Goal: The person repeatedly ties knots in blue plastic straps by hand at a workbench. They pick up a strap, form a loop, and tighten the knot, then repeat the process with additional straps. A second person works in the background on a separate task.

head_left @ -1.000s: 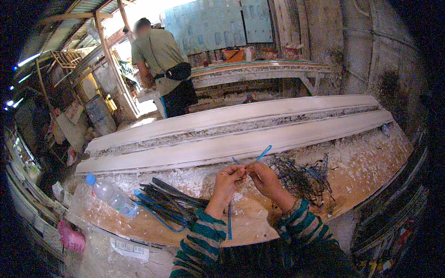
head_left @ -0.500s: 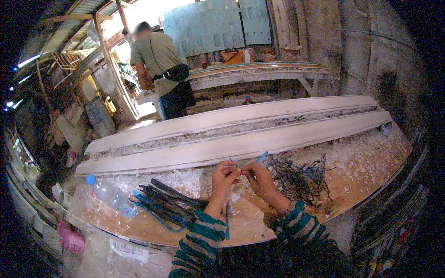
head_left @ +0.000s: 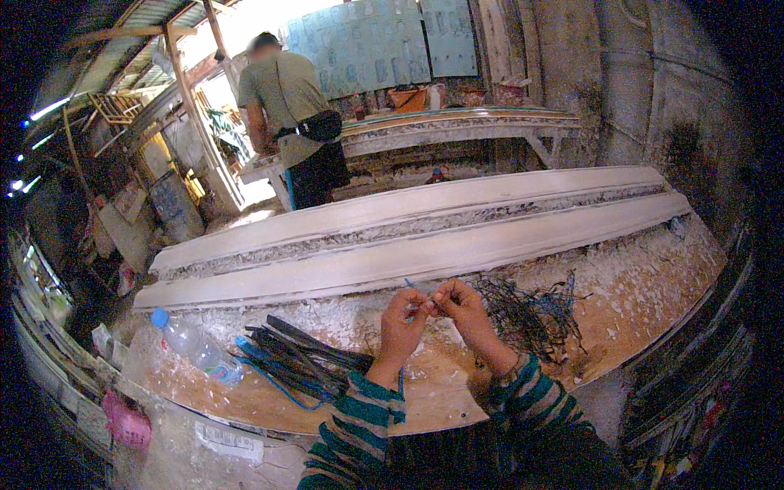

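Observation:
My left hand (head_left: 400,327) and my right hand (head_left: 469,317) meet over the near part of the wooden table (head_left: 433,400), fingertips pinched close together. Between them is a thin blue strip (head_left: 408,282); one end pokes up above my left fingers, and another length hangs below that hand near the wrist. The fingers cover its middle. Just left of my left forearm lies a bundle of black strips (head_left: 306,351) with a few blue ones. Beside my right hand is a loose tangle of thin black and blue strands (head_left: 535,314).
Two long whitish moulded lengths (head_left: 392,265) stretch across the table behind my hands. A clear plastic bottle with a blue cap (head_left: 196,347) lies at the left. Further back, a person (head_left: 290,106) bends over another long bench (head_left: 465,122). A pink object (head_left: 126,420) sits at lower left.
Both hands have shifted slightly right, still pinched together. The blue end that stuck out above my right hand no longer shows. The person behind has moved a little to the right.

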Tool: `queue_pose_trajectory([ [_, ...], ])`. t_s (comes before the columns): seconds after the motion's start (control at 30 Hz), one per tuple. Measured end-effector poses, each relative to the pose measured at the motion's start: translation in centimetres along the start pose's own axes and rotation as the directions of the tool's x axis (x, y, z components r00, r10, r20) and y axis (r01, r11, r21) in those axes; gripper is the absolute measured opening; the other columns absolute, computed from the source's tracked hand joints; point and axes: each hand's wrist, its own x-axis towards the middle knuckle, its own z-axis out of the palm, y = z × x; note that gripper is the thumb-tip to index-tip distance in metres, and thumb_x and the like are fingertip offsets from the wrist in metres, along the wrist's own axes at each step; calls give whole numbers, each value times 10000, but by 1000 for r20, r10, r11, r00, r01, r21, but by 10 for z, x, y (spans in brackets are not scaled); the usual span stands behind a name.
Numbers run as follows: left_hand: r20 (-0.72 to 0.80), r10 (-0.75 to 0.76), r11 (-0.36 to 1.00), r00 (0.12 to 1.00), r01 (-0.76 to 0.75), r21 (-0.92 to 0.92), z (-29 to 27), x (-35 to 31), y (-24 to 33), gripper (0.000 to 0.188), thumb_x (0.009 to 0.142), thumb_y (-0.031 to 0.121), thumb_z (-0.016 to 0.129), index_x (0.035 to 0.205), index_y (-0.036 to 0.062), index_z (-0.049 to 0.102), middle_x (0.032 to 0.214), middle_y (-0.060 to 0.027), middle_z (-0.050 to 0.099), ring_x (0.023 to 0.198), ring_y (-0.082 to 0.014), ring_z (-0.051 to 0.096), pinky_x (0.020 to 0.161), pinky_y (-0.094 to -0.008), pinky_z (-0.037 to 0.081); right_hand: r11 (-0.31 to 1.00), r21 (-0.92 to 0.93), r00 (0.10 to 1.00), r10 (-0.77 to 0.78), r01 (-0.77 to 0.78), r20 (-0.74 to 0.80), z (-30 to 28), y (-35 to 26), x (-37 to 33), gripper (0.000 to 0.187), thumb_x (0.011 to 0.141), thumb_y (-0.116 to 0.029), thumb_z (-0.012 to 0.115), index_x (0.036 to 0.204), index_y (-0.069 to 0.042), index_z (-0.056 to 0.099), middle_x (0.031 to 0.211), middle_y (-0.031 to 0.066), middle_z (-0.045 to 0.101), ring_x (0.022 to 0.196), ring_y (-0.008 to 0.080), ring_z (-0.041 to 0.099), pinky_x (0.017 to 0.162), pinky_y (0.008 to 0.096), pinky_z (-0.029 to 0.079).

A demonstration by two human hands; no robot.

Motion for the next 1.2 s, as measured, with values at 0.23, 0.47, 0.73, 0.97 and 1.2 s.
queue_pose_trajectory([
  [0.23, 30, 68, 994, 997, -65, -91, -3, -1, -2, 175, 742, 47, 615, 888, 50, 519, 844, -49, 552, 806, -141, 554, 673, -268, 492, 911, 320, 965, 256, -262, 60, -3, -1, 0, 106, 818, -169, 541, 851, -72, 511, 745, -3, 534, 670, 93, 529, 595, 236, 464],
  [0.47, 19, 281, 937, 959, -279, 209, -6, 2, -8, 144, 725, 97, 646, 820, 35, 558, 965, -77, 523, 827, -165, 560, 672, -264, 483, 854, 397, 935, 352, -337, 36, -6, -3, 2, 89, 792, -135, 571, 836, -64, 540, 745, 13, 552, 654, 103, 542, 567, 227, 464],
  [0.73, 20, 51, 994, 998, -49, -93, -4, 3, -3, 343, 748, 124, 633, 1017, 42, 436, 857, -86, 598, 783, -163, 576, 682, -259, 465, 989, -151, 990, -10, -12, -144, 1, -4, -2, 131, 783, -138, 590, 835, -19, 576, 720, 38, 589, 647, 110, 564, 567, 237, 463],
  [0.97, -11, 124, 992, 992, -124, 26, -6, 4, -2, 372, 741, 91, 634, 1038, 49, 414, 834, -98, 606, 781, -154, 579, 679, -258, 462, 755, -595, 923, -381, 276, -55, 5, -17, -7, 112, 718, -68, 631, 818, -18, 621, 748, 93, 610, 655, 155, 581, 588, 250, 450],
  [1.2, -31, -5, 998, 1000, 3, -63, -5, 3, -11, 345, 746, 102, 629, 1024, 49, 432, 825, -72, 612, 781, -145, 583, 652, -265, 472, 845, -465, 946, -321, 265, -45, 5, -17, -5, 124, 713, -54, 639, 828, -12, 622, 753, 91, 611, 670, 151, 586, 596, 251, 460],
])
